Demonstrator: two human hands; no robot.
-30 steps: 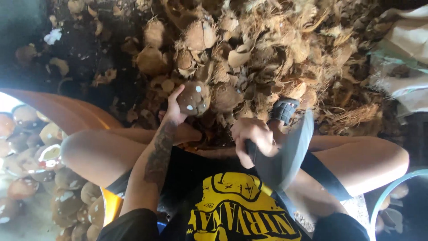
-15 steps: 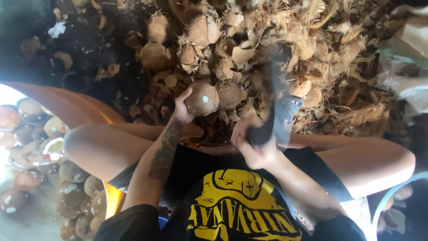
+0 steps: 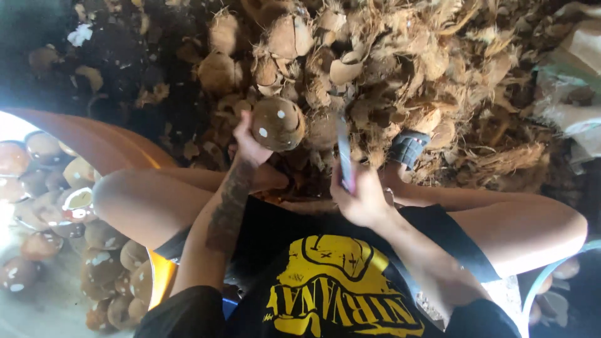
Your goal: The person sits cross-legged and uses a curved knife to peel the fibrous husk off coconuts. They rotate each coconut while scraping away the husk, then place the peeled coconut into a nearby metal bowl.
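Note:
My left hand (image 3: 248,145) grips a round brown husked coconut (image 3: 277,122) with white chipped spots, holding it out in front of my knees. My right hand (image 3: 358,198) is closed on the handle of a broad knife (image 3: 344,153), whose blade stands edge-on and upright just right of the coconut, a short gap apart from it. Both forearms reach forward between my bent bare legs. A sandalled foot (image 3: 408,149) shows beyond the knife.
A heap of coconut husk and shell pieces (image 3: 388,69) covers the ground ahead. An orange tub (image 3: 94,141) at left holds several peeled coconuts (image 3: 94,250) in water. White sacks (image 3: 579,75) lie at the far right. A blue hoop edge (image 3: 551,275) curves at lower right.
The knife has swung from lying low and flat near my right knee up to an upright, edge-on position beside the coconut. The coconut has risen slightly in my left hand.

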